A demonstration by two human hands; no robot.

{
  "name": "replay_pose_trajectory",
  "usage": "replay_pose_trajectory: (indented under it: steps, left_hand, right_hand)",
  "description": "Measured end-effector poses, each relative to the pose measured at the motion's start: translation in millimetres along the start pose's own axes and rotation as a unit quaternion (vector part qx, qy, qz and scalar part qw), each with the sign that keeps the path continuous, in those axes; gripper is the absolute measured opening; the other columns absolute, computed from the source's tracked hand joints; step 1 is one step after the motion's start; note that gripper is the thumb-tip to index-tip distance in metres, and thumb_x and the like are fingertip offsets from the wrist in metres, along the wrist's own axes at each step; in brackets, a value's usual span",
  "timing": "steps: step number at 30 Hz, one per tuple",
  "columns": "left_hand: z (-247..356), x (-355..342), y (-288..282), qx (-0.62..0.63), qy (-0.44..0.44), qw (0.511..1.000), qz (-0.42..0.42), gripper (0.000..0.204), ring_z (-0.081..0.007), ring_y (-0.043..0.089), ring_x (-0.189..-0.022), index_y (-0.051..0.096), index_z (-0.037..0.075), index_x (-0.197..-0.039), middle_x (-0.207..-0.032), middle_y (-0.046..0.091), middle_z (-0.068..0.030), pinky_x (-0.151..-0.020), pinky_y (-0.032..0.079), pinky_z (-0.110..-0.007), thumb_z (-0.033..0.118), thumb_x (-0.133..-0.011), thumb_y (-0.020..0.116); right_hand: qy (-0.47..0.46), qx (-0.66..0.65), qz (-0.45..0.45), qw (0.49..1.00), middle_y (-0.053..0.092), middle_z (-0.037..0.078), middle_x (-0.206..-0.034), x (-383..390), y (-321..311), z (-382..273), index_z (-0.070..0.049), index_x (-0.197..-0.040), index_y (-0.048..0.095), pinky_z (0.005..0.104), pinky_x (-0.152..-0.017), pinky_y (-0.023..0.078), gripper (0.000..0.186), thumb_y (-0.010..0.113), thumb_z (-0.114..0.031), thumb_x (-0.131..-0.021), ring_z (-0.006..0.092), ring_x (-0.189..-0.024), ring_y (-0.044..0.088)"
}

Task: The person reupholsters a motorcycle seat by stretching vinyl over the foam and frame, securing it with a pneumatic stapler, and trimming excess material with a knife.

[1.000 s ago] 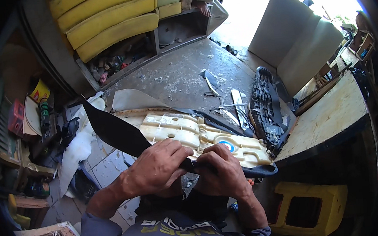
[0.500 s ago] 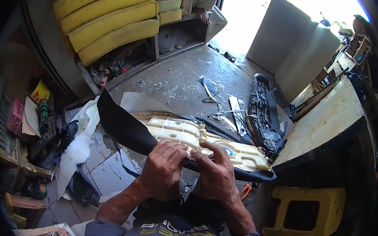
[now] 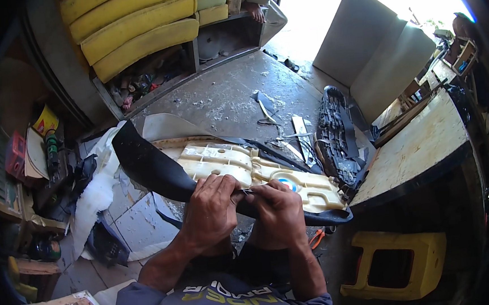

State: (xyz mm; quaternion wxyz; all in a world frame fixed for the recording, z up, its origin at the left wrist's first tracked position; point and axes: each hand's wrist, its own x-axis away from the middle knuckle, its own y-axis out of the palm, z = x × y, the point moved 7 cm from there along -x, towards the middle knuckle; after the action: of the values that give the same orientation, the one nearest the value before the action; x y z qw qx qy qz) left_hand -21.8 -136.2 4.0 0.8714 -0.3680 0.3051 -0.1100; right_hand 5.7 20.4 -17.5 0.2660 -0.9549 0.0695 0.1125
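Note:
A motorcycle seat lies upside down across my lap, its cream plastic base (image 3: pixel 216 159) facing up. Black seat cover (image 3: pixel 146 162) hangs round its edges, with a loose flap standing up at the left end. My left hand (image 3: pixel 211 208) is closed on the cover at the base's near edge, fingers bunched. Right beside it, my right hand (image 3: pixel 278 207) pinches the same edge with thumb and forefinger. A tiny pale, shiny bit shows between the fingertips, too small to name. The fingers hide the edge beneath them.
Another black seat base (image 3: pixel 337 137) lies on the floor at right. Orange-handled pliers (image 3: pixel 317 238) are near my right forearm, with a yellow plastic frame (image 3: pixel 402 263) beyond. White foam (image 3: pixel 97 191) lies left. Yellow cushions (image 3: pixel 133 24) are stacked behind; another person's hand (image 3: pixel 256 13) shows there.
My hands have drawn slightly closer together at the seat's edge, and my right fingers have curled in more. The whole view has shifted a little.

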Motion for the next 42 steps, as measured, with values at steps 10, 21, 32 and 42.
replay_pose_trajectory:
  steps: [10, 21, 32, 42]
  left_hand:
    - [16, 11, 0, -0.014, 0.107, 0.994, -0.004, 0.024, -0.0318, 0.064, -0.095, 0.069, 0.010, -0.109, -0.107, 0.067, -0.0098, -0.086, 0.050, -0.046, 0.016, -0.087, 0.077]
    - [13, 39, 9, -0.098, 0.187, 0.977, -0.007, 0.034, -0.0236, 0.063, -0.100, 0.073, 0.010, -0.111, -0.107, 0.069, -0.0029, -0.089, 0.048, -0.043, 0.029, -0.084, 0.081]
    - [-3, 80, 27, -0.163, 0.162, 0.973, -0.020, 0.037, -0.0226, 0.063, -0.107, 0.075, 0.013, -0.111, -0.109, 0.066, -0.0022, -0.098, 0.042, -0.045, 0.028, -0.078, 0.086]
    - [-17, 91, 44, -0.215, 0.096, 0.972, 0.006, 0.041, -0.0238, 0.060, -0.129, 0.074, 0.022, -0.115, -0.121, 0.068, -0.0002, -0.113, 0.031, -0.049, 0.038, -0.080, 0.089]
  right_hand:
    - [0.065, 0.011, -0.046, 0.997, 0.073, 0.018, -0.091, -4, 8, 15, -0.001, -0.098, 0.078, 0.0440, -0.074, 0.055, 0.020, 0.074, -0.020, -0.095, 0.0361, -0.084, 0.072]
    - [0.038, 0.082, 0.019, 0.996, 0.062, 0.014, -0.089, 7, 8, 5, -0.002, -0.095, 0.077, 0.0419, -0.071, 0.053, 0.020, 0.084, -0.019, -0.088, 0.0313, -0.082, 0.066]
    - [0.211, 0.106, 0.379, 0.895, 0.067, 0.016, -0.109, 152, -72, 125, 0.000, -0.107, 0.070, 0.0436, -0.091, 0.053, 0.016, 0.073, -0.006, -0.092, 0.0362, -0.102, 0.065]
    - [0.535, 0.389, -0.002, 0.750, 0.064, 0.029, -0.122, 421, -21, 372, -0.006, -0.139, 0.039, 0.0552, -0.104, 0.050, 0.080, 0.083, -0.011, -0.073, 0.0501, -0.121, 0.060]
